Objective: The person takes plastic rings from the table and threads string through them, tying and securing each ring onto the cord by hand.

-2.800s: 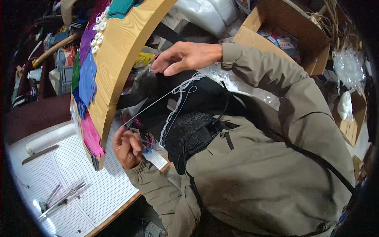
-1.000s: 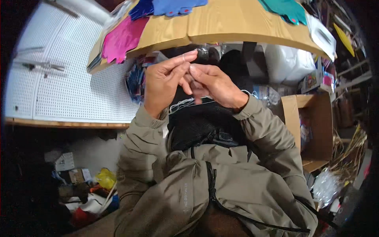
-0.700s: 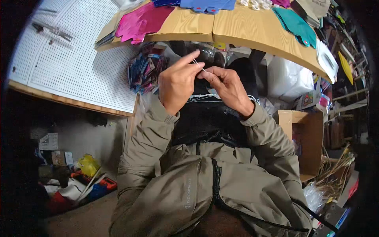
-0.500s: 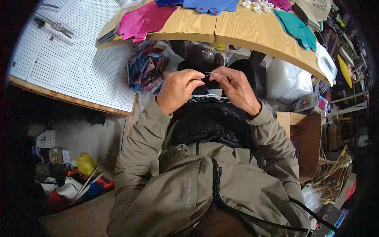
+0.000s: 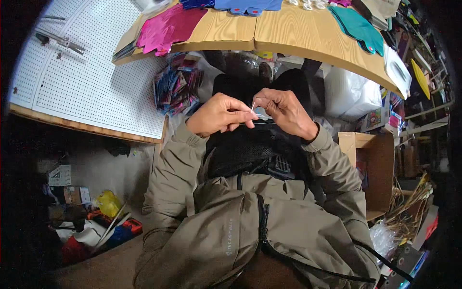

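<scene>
White string [image 5: 253,107] runs in a short piece between my two hands, above my lap. My left hand [image 5: 219,115] pinches one end with thumb and fingers. Close beside it on the right, my right hand [image 5: 286,113] pinches the string with bent fingers. More pale strands lie behind the fingers across the black mesh cloth [image 5: 240,151] on my lap, partly hidden by my hands.
A wooden table [image 5: 288,36] bears pink, blue and green gloves and white rings. A white perforated board [image 5: 96,82] with pliers [image 5: 60,41] is at the left. Packets [image 5: 178,86] lie beside it; a cardboard box [image 5: 375,173] stands at the right.
My hands, first wide apart with string stretched from my left hand, have come together over my lap. Since the last earlier frame, they have sunk slightly and the string between them is steeper.
</scene>
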`<state>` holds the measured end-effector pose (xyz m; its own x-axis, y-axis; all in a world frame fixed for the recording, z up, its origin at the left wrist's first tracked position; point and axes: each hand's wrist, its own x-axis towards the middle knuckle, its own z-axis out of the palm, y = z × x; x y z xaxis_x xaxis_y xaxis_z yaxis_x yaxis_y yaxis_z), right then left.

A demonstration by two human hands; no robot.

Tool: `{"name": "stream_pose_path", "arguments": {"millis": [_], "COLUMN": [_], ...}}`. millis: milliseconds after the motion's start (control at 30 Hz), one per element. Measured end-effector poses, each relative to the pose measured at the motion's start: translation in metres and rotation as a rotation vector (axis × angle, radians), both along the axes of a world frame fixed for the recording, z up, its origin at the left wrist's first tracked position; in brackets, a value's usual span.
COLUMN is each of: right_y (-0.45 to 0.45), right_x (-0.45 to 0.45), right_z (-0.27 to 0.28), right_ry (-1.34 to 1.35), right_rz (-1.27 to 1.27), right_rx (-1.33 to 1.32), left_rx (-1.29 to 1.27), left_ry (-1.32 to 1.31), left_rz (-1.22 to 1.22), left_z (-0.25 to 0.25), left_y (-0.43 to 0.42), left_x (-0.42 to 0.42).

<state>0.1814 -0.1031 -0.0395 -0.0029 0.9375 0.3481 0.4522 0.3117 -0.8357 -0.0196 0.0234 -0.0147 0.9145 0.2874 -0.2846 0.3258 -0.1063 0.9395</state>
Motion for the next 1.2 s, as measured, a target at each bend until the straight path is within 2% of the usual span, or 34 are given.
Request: {"name": "stream_pose_path", "arguments": {"millis": [67, 100, 200, 233, 333, 367, 467, 500, 600, 633, 733, 767, 867, 900, 1000, 1033, 1133, 1167, 1200], "right_y": [-0.003, -0.004, -0.001, 0.000, -0.007, -0.008, -0.010, -0.011, -0.011, -0.011, -0.011, -0.011, -0.015, -0.015, -0.017, -0.019, -0.020, -0.021, -0.023], "right_x": [0.003, 0.004, -0.001, -0.003, -0.007, -0.008, -0.006, -0.006, 0.001, 0.006, 0.003, 0.000, -0.007, -0.009, 0.008, 0.013, 0.017, 0.017, 0.013], "right_z": [0.001, 0.001, -0.012, -0.013, -0.011, -0.010, -0.009, -0.009, 0.003, 0.008, -0.004, -0.005, 0.002, 0.006, 0.030, 0.035, 0.035, 0.033, 0.033], "right_ry": [0.041, 0.060, 0.130, 0.162, 0.112, 0.087, -0.056, -0.125, -0.064, -0.039, 0.043, 0.094, 0.100, 0.111, 0.082, 0.071, 0.098, 0.114, 0.114], "right_rz": [-0.007, -0.011, 0.006, 0.017, 0.007, 0.005, 0.005, 0.003, -0.025, -0.042, 0.040, 0.097, 0.125, 0.136, 0.093, 0.068, 0.078, 0.091, 0.099], "right_rx": [-0.107, -0.160, -0.072, -0.028, -0.128, -0.180, -0.047, 0.019, -0.022, -0.037, -0.018, -0.014, -0.070, -0.107, -0.066, -0.048, -0.098, -0.134, -0.141], "left_rx": [-0.230, -0.229, -0.564, -0.562, -0.539, -0.538, 0.193, 0.193, 0.502, 0.507, -0.228, -0.216, 0.155, 0.162, 0.589, 0.596, -0.187, -0.192, 0.035], "left_ry": [-0.052, -0.049, -0.253, -0.252, -0.391, -0.394, -0.335, -0.335, -0.246, -0.259, -0.266, -0.282, -0.419, -0.425, 0.005, 0.002, -0.348, -0.350, -0.410], "left_rz": [0.026, 0.022, 0.178, 0.175, 0.596, 0.594, 0.555, 0.552, 0.136, 0.124, 0.012, 0.008, 0.403, 0.406, -0.063, -0.064, 0.071, 0.076, 0.122], "left_z": [-0.003, -0.006, -0.019, -0.018, -0.010, -0.010, -0.021, -0.026, -0.038, -0.035, -0.003, 0.001, 0.011, 0.011, 0.004, 0.010, 0.036, 0.032, 0.025], "left_y": [-0.002, -0.004, -0.010, -0.015, -0.031, -0.029, -0.023, -0.021, -0.013, -0.012, -0.023, -0.022, -0.026, -0.024, -0.015, -0.018, -0.036, -0.035, -0.031], "left_x": [0.000, 0.001, 0.005, 0.009, 0.026, 0.027, 0.025, 0.022, 0.008, 0.003, -0.007, -0.002, 0.009, 0.007, 0.003, 0.001, -0.009, -0.007, 0.000]}}
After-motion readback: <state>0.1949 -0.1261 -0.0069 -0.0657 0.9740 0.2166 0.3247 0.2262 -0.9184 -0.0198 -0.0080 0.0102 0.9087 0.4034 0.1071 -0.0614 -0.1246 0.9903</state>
